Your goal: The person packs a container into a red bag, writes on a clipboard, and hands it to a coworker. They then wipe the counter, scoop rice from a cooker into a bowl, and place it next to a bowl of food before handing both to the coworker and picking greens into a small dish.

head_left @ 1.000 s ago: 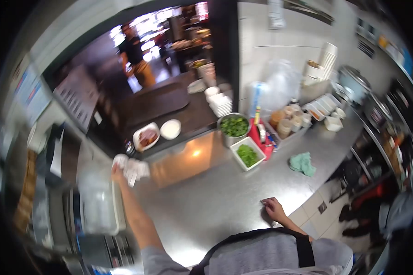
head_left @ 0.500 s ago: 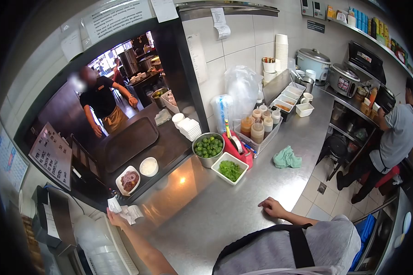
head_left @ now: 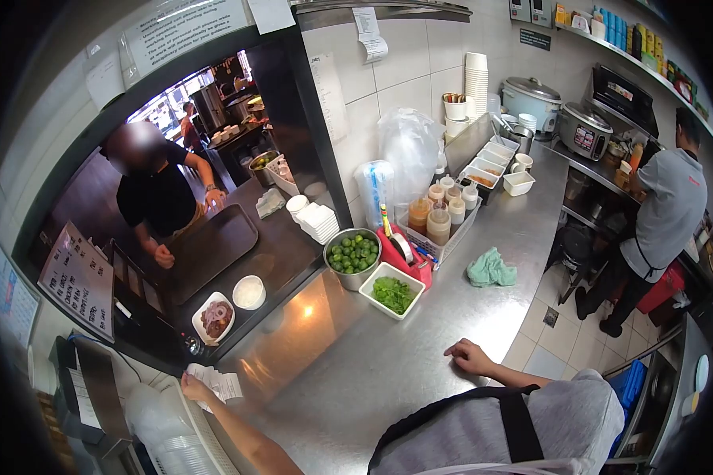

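Observation:
My left hand holds a white paper slip by its left side, low over the counter's left end. My right hand hovers over or rests on the steel counter, fingers apart and holding nothing. Beyond the paper, on the pass-through ledge, sit a dish of dark meat with onion and a white bowl of rice. A white container of chopped greens stands beside a steel pot of green limes in the middle.
Past the window, a person in black stands by a dark tray. A green cloth, sauce bottles and a red tape dispenser are on the counter. A co-worker in grey stands at right.
My left hand has shifted slightly and the paper lies flatter and more spread out. The person beyond the window has come closer to the tray. The co-worker at right stands more upright.

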Tool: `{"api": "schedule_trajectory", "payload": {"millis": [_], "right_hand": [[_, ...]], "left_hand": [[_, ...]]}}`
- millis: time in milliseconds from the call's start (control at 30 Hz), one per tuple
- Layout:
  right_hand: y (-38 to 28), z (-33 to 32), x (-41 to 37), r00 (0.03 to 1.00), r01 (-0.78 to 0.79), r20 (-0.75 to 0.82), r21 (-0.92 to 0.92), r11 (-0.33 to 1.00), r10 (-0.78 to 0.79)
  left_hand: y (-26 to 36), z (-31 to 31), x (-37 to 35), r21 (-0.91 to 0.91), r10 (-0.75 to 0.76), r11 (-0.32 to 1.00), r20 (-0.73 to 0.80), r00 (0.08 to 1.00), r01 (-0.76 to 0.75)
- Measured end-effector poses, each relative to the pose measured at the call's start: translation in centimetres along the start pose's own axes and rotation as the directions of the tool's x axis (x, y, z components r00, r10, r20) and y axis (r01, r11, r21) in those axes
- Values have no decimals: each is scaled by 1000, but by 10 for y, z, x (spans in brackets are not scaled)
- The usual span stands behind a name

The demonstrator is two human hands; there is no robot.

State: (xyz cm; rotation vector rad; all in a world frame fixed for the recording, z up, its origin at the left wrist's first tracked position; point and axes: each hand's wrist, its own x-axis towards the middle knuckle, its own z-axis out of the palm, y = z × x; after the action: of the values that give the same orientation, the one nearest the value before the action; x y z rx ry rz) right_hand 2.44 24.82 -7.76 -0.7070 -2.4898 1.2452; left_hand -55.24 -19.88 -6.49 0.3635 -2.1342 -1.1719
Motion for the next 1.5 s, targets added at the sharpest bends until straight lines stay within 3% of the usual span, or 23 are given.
{"api": "schedule_trajectory", "payload": {"millis": [33, 133, 333, 433, 533, 567, 700, 733, 767, 833, 900, 933, 967, 1000, 1033, 1100, 1133, 1233, 1333, 1400, 1467, 1500], "right_hand": [[3, 1, 0, 1000, 12, -10, -2, 1000, -12], [10, 4, 0, 1000, 20, -22, -1, 1000, -20], [2, 0, 1, 1000, -21, 2, 1, 1000, 21], [1, -1, 1, 1000, -25, 12, -11, 1000, 25], [12, -1, 2, 999, 3, 51, 9, 1000, -4], [11, -5, 4, 995, -12, 104, 24, 1000, 10], [-10, -45, 27, 916, -129, 397, 153, 980, 59], [-9, -59, 39, 909, -35, 417, 94, 995, -7], [-7, -73, 56, 918, 56, 388, 80, 995, -83], [-48, -123, 93, 942, 155, 293, 47, 987, -162], [-105, -176, 132, 929, 341, 138, 41, 939, -343], [-117, -199, 159, 883, 466, 57, -7, 885, -465], [-141, -220, 180, 873, 488, -25, 54, 871, -487], [-166, -245, 202, 879, 475, -67, 70, 877, -471], [-183, -265, 230, 785, 616, -139, 60, 786, -604], [-206, -298, 294, 647, 749, -332, 104, 655, -687], [-222, -313, 319, 586, 801, -415, 168, 574, -696], [-257, -347, 400, 620, 765, -542, 256, 591, -567], [-267, -372, 505, 602, 763, -597, 235, 603, -530], [-274, -389, 565, 527, 814, -689, 241, 529, -497], [-286, -408, 594, 554, 735, -739, 217, 643, -383], [-289, -414, 612, 571, 753, -757, 327, 572, -319]], "left_hand": [[4, -7, -7, 73, -20, 997, 33, 999, 17], [-46, -10, -8, 241, 127, 949, 306, 943, -206], [-41, -33, -20, 248, 74, 963, 137, 988, -107], [-84, -22, -22, 108, 34, 992, 286, 958, -67], [-81, -16, -19, 397, 119, 879, 350, 929, -262], [-68, -15, -19, 539, -77, 825, 410, 909, -173], [-16, -24, -53, 617, -276, 773, 117, 954, 148], [-3, -29, -66, 585, -303, 780, 43, 952, 222], [7, -35, -81, 546, -331, 785, -32, 943, 294], [-3, -27, -128, 474, 5, 880, -49, 999, 18], [43, -38, -221, 131, 181, 973, 67, 981, -189], [79, -49, -270, -14, 254, 967, 138, 957, -255], [92, -51, -313, -80, 324, 946, 238, 916, -314], [113, -52, -358, -45, 264, 964, 312, 913, -263], [133, -54, -399, -4, 195, 978, 382, 903, -210], [151, -52, -469, 328, 249, 817, 540, 804, -473], [159, -49, -497, 450, 230, 676, 622, 748, -583], [183, -48, -509, 465, 136, 748, 590, 795, -473], [190, -53, -508, 402, 135, 807, 586, 799, -432], [189, -54, -506, 407, 130, 809, 580, 804, -424], [191, -56, -509, 402, 121, 819, 576, 808, -410], [192, -56, -509, 397, 119, 827, 570, 813, -399]]}}
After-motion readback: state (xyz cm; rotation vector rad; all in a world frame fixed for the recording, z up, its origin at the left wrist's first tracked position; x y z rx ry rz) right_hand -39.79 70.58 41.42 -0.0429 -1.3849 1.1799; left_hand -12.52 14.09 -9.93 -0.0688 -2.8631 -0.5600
